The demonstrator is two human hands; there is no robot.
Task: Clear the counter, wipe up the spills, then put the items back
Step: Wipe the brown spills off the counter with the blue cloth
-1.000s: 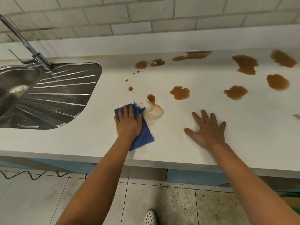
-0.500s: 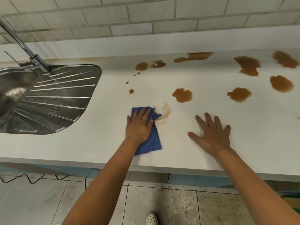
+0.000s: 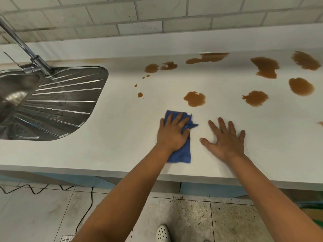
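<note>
My left hand [image 3: 172, 134] presses flat, fingers straight, on a blue cloth [image 3: 181, 153] that lies on the white counter [image 3: 122, 119] near its front edge. Just to its right my right hand [image 3: 225, 138] rests flat on the bare counter with fingers spread, holding nothing. Several brown spills lie beyond the hands: the nearest puddle [image 3: 194, 98] sits just behind the cloth, another [image 3: 255, 98] to its right, small drops [image 3: 140, 94] to the left, and larger patches [image 3: 265, 67] along the back.
A steel sink with a ribbed drainboard [image 3: 57, 102] and a tap [image 3: 26, 49] is set into the counter at the left. A tiled wall [image 3: 157, 14] runs behind. Below the counter's edge a black cable [image 3: 83, 212] crosses the floor.
My left hand has slid the cloth to the right over the smeared spill, which no longer shows. My right hand stays flat on the counter.
</note>
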